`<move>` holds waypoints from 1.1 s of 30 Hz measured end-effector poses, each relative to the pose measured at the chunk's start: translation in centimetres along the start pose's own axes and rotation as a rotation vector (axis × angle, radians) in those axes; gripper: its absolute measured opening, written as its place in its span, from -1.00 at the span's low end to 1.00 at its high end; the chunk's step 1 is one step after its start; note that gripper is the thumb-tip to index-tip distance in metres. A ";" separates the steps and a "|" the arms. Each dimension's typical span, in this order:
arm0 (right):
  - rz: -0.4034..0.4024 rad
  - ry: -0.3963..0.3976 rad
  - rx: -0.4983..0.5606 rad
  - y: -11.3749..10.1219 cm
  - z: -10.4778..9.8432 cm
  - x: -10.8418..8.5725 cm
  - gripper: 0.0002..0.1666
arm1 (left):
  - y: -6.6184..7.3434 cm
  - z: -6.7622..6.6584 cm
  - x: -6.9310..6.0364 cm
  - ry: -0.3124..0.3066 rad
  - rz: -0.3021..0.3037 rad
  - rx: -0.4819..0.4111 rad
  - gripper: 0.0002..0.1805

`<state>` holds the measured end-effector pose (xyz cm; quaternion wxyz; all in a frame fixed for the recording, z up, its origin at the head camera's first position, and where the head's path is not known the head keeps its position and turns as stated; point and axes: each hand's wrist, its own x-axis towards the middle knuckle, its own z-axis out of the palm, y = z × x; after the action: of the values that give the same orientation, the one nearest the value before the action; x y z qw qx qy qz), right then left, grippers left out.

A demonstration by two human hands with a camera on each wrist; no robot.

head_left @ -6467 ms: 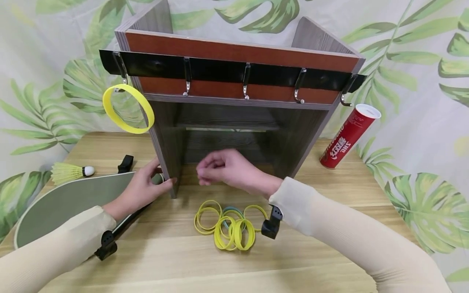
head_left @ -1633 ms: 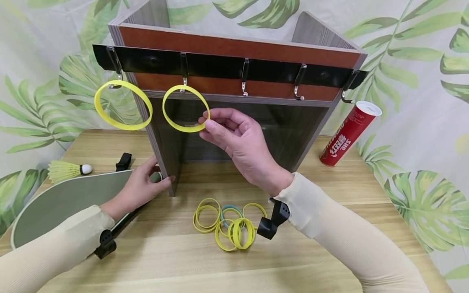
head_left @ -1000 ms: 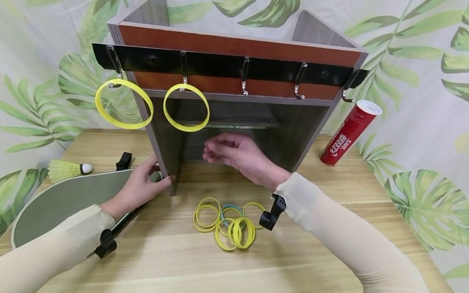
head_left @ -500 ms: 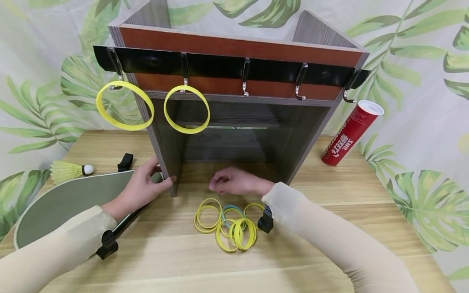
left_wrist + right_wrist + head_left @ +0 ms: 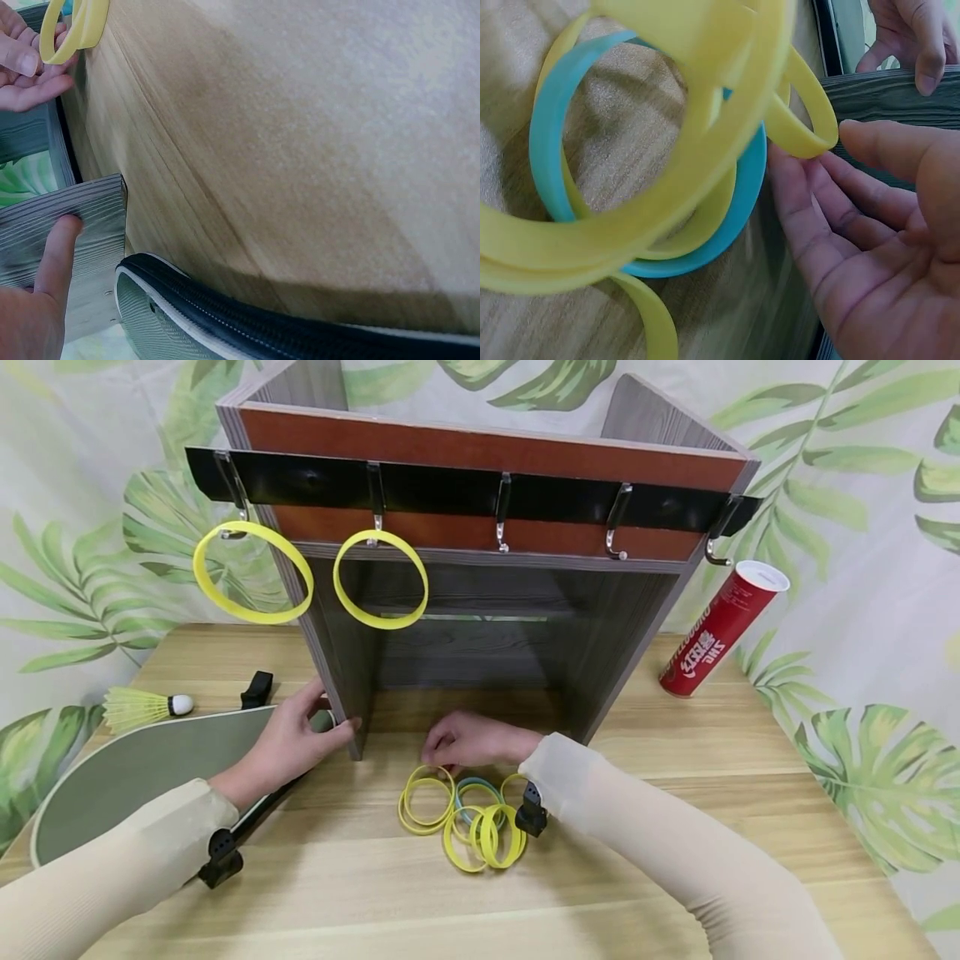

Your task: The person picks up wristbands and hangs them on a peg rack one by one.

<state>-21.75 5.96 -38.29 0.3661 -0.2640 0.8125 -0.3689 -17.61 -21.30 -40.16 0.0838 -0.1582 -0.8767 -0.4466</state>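
In the head view, my left hand grips the cabinet's left side panel, its thumb along the face in the left wrist view. My right hand is low before the cabinet, at the far edge of the loose rings. Its thumb and fingers lie on either side of a yellow ring, touching its edge without a visible firm pinch. Several yellow rings overlap a teal ring on the table. Two yellow rings hang from the two leftmost hooks of the black rail.
A green racket-shaped case lies at the left, beside a yellow shuttlecock and a black strap. A red tube stands tilted right of the cabinet. Three hooks at the rail's right hold no ring.
A second yellow ring was brought to the second hook and let go. My right hand has since come down to the loose rings. My left hand has stayed on the panel.
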 end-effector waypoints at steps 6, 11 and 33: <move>0.001 -0.040 0.009 -0.1 -0.2 -0.3 -0.76 | 0.1 -0.1 0.0 -0.006 -0.004 0.005 -0.47; 0.006 -0.093 0.015 0.1 -0.8 -0.3 -0.75 | 0.1 -0.1 0.1 0.005 0.008 0.009 -0.46; 0.014 -0.086 0.212 0.7 -1.9 -1.0 -0.65 | -0.3 0.0 -0.1 0.027 0.018 -0.008 -0.46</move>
<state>-22.77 7.85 -37.53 0.4292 -0.2339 0.7542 -0.4385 -17.57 -21.45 -40.42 0.0991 -0.1604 -0.8721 -0.4516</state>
